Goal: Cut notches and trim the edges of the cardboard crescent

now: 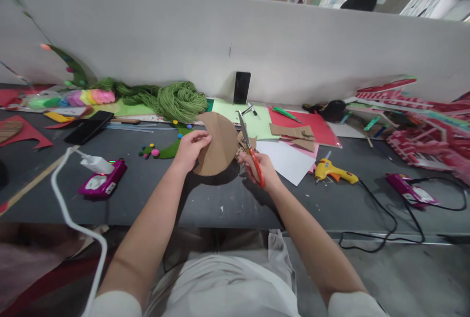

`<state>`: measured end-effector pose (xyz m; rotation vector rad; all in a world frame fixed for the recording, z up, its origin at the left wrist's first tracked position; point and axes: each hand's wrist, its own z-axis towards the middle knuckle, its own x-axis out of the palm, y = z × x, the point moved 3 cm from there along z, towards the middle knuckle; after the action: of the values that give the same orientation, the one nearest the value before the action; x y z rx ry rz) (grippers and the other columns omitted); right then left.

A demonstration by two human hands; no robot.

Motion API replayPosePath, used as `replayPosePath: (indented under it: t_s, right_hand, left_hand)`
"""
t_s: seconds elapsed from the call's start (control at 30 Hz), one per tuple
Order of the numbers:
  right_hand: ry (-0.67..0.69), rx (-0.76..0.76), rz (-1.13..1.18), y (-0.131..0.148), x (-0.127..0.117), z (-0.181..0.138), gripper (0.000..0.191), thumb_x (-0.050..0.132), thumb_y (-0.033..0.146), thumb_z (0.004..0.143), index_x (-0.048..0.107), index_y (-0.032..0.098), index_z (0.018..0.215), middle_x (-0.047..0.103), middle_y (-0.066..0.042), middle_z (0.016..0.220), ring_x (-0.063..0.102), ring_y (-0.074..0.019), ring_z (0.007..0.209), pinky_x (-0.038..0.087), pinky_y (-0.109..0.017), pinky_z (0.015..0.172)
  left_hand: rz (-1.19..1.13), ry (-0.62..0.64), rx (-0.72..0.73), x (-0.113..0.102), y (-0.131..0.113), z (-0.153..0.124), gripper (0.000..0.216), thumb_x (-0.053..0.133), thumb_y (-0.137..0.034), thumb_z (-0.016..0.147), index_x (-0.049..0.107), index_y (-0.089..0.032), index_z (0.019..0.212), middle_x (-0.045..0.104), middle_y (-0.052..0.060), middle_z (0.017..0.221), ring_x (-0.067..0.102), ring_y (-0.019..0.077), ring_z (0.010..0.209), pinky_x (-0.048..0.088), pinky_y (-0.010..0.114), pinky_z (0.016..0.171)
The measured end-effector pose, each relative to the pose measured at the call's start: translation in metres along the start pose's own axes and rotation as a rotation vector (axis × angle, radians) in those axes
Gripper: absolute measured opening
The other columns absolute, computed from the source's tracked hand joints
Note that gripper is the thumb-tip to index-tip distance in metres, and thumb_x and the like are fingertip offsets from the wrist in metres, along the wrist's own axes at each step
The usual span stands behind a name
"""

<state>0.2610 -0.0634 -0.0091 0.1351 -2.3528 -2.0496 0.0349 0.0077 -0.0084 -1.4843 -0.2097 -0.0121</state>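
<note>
Centre frame — left hand (191,148) pinches the cardboard (217,143) at its left edge; right hand (259,167) grips the scissors (249,148), blades apart, pointing up-frame along its right edge.

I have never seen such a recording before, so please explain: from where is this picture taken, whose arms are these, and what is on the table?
The camera sits on a person's head and looks down at their own bare arms. The left hand holds a rounded brown cardboard piece. The right hand holds red-handled scissors, blades open beside the cardboard. On the dark grey table lie green yarn, a yellow glue gun, white paper and a black phone.
</note>
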Motion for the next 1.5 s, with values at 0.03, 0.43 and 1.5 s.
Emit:
replayPosePath:
  t_s: [0.03, 0.43, 1.5]
  right_hand:
    - [0.017, 0.008, -0.006, -0.003, 0.001, 0.001, 0.052, 0.069, 0.068, 0.082, 0.063, 0.017, 0.077, 0.04, 0.008, 0.041, 0.033, -0.0084, 0.032, 0.023, -0.023, 0.034]
    - [0.142, 0.005, -0.182, -0.02, 0.003, 0.0, 0.064, 0.064, 0.082, 0.078, 0.058, 0.018, 0.076, 0.04, 0.008, 0.049, 0.032, -0.0086, 0.042, 0.022, -0.023, 0.041]
    - [-0.015, -0.041, -0.412, -0.016, -0.008, 0.003, 0.063, 0.056, 0.078, 0.088, 0.052, 0.021, 0.06, 0.046, 0.001, 0.039, 0.041, -0.0134, 0.034, 0.028, -0.027, 0.038]
  left_hand:
    - [-0.024, -0.06, 0.017, -0.004, -0.001, 0.002, 0.041, 0.095, -0.039, 0.052, 0.079, -0.018, 0.084, 0.072, 0.004, 0.08, 0.065, 0.0194, 0.077, 0.051, 0.033, 0.077]
    - [-0.165, -0.261, 0.182, -0.015, -0.007, 0.011, 0.039, 0.093, -0.036, 0.056, 0.074, -0.019, 0.086, 0.069, 0.0, 0.075, 0.065, 0.0147, 0.071, 0.051, 0.029, 0.073]
    - [-0.089, 0.12, 0.055, 0.001, -0.007, -0.005, 0.042, 0.09, -0.047, 0.065, 0.059, -0.02, 0.071, 0.054, -0.004, 0.062, 0.049, 0.0109, 0.053, 0.04, 0.024, 0.05]
